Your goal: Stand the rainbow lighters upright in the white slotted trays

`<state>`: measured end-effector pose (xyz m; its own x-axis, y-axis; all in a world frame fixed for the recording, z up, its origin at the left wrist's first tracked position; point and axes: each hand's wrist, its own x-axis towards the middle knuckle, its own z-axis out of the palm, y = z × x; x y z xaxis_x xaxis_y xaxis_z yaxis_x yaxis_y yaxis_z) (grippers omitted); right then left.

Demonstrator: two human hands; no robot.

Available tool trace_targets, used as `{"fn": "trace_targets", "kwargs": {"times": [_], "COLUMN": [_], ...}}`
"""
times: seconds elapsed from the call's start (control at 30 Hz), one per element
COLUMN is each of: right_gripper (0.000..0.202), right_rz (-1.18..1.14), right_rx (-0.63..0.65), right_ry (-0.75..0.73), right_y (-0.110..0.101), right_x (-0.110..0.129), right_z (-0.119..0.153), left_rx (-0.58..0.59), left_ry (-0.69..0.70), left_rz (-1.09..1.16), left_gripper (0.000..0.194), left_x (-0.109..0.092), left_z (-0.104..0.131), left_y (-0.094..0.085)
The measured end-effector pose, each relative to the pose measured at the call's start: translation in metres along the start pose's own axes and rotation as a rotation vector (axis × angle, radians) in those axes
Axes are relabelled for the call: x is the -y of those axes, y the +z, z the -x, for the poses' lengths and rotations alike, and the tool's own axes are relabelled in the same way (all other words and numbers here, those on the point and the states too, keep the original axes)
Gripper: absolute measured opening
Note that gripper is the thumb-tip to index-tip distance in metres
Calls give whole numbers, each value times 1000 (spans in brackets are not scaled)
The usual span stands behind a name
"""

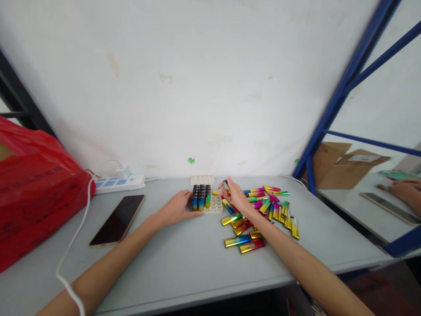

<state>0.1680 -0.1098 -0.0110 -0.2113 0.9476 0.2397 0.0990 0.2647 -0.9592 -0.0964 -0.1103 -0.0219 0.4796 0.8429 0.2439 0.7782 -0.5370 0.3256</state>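
Note:
My left hand (178, 208) rests at the left side of a white tray (215, 205), its fingers apart around the near left corner. Upright lighters with black tops (199, 198) stand in rows in the tray's left part; round holes show on its right. Just right of the tray, my right hand (233, 193) is closed on a lighter whose dark top (225, 182) points up and left. Beneath and beside that hand lies a loose pile of shiny multicoloured lighters (252, 246).
A white holed piece (201, 179) lies behind the tray. On the left are a phone (119, 219), a power strip (121, 183), a white cable and a red bag (42, 188). Beyond the blue frame (311, 164) are a cardboard box (342, 166) and another person's hand (406, 192).

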Motion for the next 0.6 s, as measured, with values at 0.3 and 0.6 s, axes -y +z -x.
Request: {"fn": "trace_targets", "kwargs": {"times": [0.3, 0.6], "right_gripper": [41, 39], "right_rz": [631, 680], "right_rx": [-26, 72], "right_ry": [-549, -461], "right_y": [2, 10], "right_x": [17, 7], "right_z": [13, 16], "left_rx": [-47, -19], "left_ry": [20, 31], "left_rz": [31, 32], "left_gripper": [61, 57], "left_x": [4, 1], "left_z": [0, 0], "left_y": [4, 2]}}
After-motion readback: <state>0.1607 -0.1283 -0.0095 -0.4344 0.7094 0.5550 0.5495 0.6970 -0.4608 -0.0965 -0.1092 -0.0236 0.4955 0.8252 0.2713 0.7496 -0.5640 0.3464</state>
